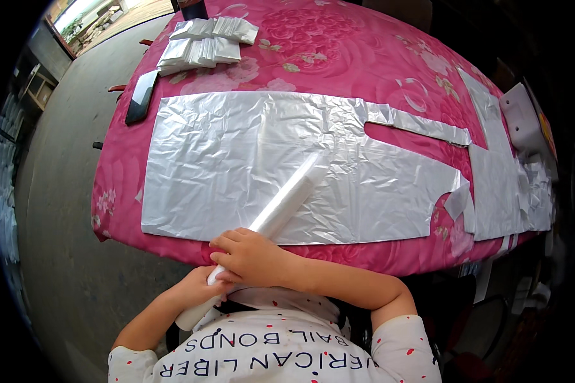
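Observation:
Both hands hold a long, narrow folded strip of white plastic film that slants from my body up over the table. My right hand wraps around its middle, fingers closed. Lower down, my left hand grips it near the end by my shirt, with its fingers partly hidden. Beneath the strip's far end, a large crinkled white plastic sheet lies flat, with cut-outs and strap-like ends on its right side. More white plastic sheets lie at the table's right end.
A pink floral cloth covers the table. Folded white plastic packets are stacked at the back left, near a dark phone and a dark container. A white box-like object stands at the right edge. Grey floor lies to the left.

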Demonstrator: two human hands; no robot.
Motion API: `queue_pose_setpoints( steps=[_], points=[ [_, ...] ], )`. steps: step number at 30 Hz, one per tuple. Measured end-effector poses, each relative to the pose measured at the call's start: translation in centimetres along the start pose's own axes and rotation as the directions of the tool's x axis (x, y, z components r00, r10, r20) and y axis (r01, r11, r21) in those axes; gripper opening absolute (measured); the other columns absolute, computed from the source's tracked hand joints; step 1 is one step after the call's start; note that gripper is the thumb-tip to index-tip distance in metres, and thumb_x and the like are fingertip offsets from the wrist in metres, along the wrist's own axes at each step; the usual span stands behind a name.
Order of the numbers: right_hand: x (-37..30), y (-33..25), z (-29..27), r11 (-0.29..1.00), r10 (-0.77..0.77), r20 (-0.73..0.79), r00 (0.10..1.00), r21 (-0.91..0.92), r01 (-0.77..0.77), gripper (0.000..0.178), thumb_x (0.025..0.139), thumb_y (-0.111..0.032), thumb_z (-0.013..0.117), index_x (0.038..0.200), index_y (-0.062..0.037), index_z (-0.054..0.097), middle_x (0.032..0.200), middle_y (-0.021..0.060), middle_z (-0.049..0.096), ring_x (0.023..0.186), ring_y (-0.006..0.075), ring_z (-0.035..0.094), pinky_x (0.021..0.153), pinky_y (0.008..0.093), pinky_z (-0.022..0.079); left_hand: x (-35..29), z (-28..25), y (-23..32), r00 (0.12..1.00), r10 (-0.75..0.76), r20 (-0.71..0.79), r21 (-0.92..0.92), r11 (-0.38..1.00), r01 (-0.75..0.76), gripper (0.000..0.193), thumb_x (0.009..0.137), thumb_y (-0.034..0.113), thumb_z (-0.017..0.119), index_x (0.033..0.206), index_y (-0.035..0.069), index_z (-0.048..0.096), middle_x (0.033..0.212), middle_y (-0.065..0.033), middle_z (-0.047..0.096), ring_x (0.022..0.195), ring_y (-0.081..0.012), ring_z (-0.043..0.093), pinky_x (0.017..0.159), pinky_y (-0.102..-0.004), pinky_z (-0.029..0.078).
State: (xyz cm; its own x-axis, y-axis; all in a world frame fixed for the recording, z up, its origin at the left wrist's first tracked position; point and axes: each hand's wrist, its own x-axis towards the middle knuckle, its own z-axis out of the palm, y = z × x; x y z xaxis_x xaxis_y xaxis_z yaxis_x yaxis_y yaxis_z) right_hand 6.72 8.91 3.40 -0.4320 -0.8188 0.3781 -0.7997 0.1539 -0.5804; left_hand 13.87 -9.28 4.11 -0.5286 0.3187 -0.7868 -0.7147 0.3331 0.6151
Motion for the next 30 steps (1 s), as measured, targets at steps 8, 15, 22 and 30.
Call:
queue_pose_setpoints(
  steps=[8, 15, 22, 30],
  points=[
    [-2.4, 9.5, -7.9, 0.808, 0.107, -0.438, 0.893, -0.486, -0.334, 0.029, 0.078, -0.032, 0.063, 0.088, -0.0045, 0.063, 0.098, 0.0106, 0.058, 0.093, 0.0259, 0.053, 0.085, 0.0402, 0.039, -0.2, -1.0, -1.4, 0.981, -0.050, 0.190, -0.211, 0.973, 0.090, 0.036, 0.085, 0.031, 0.058, 0.102, -0.001, 0.055, 0.075, -0.0062, 0.057, 0.063, -0.0120, 0.055, 0.060, -0.0259, 0.048],
    [-3.9, 11.2, -12.2, 0.389, 0.894, -0.004, 0.448, 0.503, -0.771, 0.031, 0.084, -0.033, 0.061, 0.084, -0.0027, 0.063, 0.070, -0.0006, 0.058, 0.063, 0.0070, 0.050, 0.057, 0.0240, 0.042, 0.0, -1.1, -2.2, 0.979, -0.036, 0.200, -0.213, 0.974, 0.080, 0.034, 0.085, 0.027, 0.059, 0.104, 0.000, 0.055, 0.075, -0.0056, 0.057, 0.064, -0.0109, 0.055, 0.060, -0.0252, 0.048],
    [-3.6, 11.0, -11.7, 0.356, 0.820, 0.150, 0.552, 0.621, -0.698, 0.018, 0.083, -0.021, 0.064, 0.081, -0.0034, 0.064, 0.067, -0.0016, 0.057, 0.059, 0.0048, 0.049, 0.052, 0.0203, 0.039, 0.2, -0.7, -2.7, 0.985, 0.023, 0.172, -0.204, 0.979, 0.013, 0.035, 0.084, 0.025, 0.060, 0.108, 0.001, 0.052, 0.079, -0.0053, 0.058, 0.067, -0.0105, 0.055, 0.061, -0.0254, 0.048],
    [-8.1, 16.0, -15.8, 0.520, 0.853, -0.302, 0.425, 0.435, -0.735, 0.017, 0.084, -0.016, 0.062, 0.082, 0.0007, 0.063, 0.064, -0.0012, 0.056, 0.056, 0.0058, 0.047, 0.051, 0.0210, 0.038, -1.2, -2.4, -3.0, 0.968, -0.112, 0.223, -0.156, 0.976, 0.149, 0.045, 0.085, 0.030, 0.059, 0.117, 0.002, 0.047, 0.085, -0.0069, 0.060, 0.071, -0.0123, 0.056, 0.067, -0.0297, 0.048]
  ],
)
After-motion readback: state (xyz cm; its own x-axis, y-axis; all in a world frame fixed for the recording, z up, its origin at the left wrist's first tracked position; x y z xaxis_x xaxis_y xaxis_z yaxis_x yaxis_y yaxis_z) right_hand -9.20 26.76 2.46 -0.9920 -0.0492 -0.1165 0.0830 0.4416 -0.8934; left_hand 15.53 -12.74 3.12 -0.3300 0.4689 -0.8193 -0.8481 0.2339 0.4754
